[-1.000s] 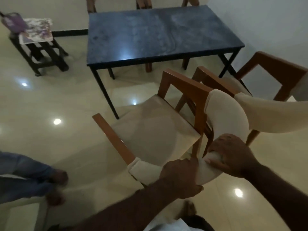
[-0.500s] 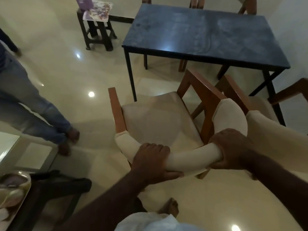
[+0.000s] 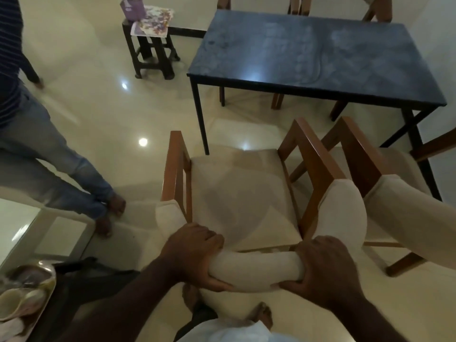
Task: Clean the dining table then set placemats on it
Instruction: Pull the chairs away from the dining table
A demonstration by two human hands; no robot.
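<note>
Dining table first, since it's what all this is for: it stands just beyond the chair in hand, with no placemat on its dark top and dull smears across it, so neither the cleaning nor the setting looks begun. Closest in, both hands are on the padded backrest of a wooden chair — the left hand wrapped round its left part, the right hand round its right, fingers curled tight over the cushion on each. The chair faces the table's near corner, with a second chair just beside it on the right. I'd judge the step in hand is shifting chairs to get at the table. The next move calls for setting this one down clear of the edge, then finding something to wipe with — nothing of the sort is in sight. Farther off, a small stool left of the table carries what look like patterned placemats
</note>
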